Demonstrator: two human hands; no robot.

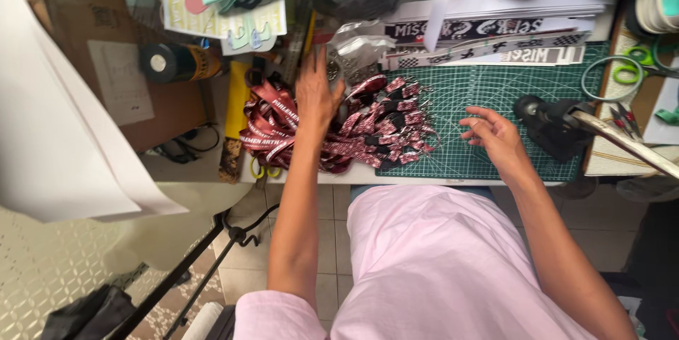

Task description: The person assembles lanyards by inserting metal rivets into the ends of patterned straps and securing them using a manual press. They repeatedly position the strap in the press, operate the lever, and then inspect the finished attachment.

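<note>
A heap of dark red printed lanyards (pixel 375 128) lies on the left part of a green cutting mat (pixel 488 92). My left hand (pixel 317 92) reaches over the heap toward a clear plastic bag of metal clips (pixel 357 54); its fingers are blurred, and I cannot tell whether it grips anything. My right hand (pixel 491 135) hovers over the mat to the right of the heap, fingers spread and holding nothing.
A black hand press (pixel 555 124) with a metal lever stands at the mat's right edge. Green-handled scissors (pixel 626 75) lie further right. Printed strips (pixel 495 39) are stacked behind the mat. A black and yellow roll (pixel 173 63) and large white sheets (pixel 64 142) are at left.
</note>
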